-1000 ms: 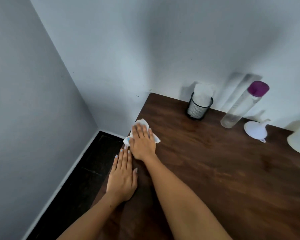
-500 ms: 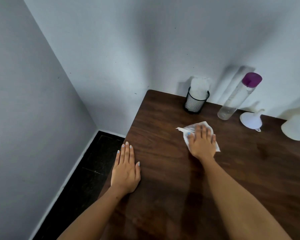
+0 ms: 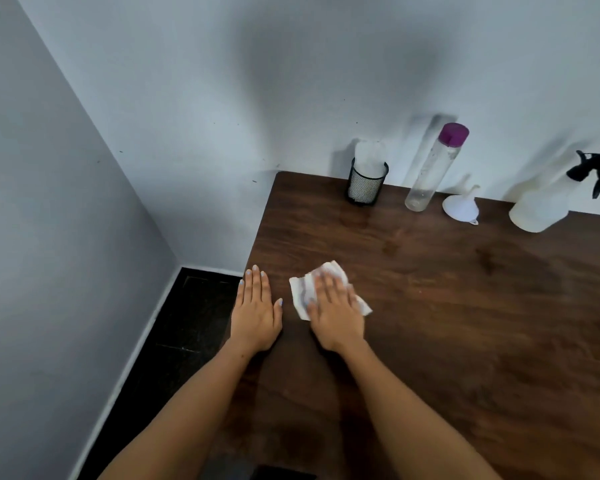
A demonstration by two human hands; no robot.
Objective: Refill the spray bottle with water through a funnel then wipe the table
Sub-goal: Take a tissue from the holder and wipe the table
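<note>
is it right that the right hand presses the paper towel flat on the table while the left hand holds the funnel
Not quite. In the head view the right hand does press the paper towel on the table, but the left hand lies flat on the table, holding nothing. The funnel stands untouched by the wall.

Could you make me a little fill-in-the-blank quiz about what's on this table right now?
1. The right hand presses a white ____ flat on the table.
2. The tall clear bottle has a ____ cap.
3. The white funnel sits between the tall bottle and the ____ bottle.
4. The left hand lies flat near the table's ____ edge.

Missing words: cloth; purple; spray; left
</note>
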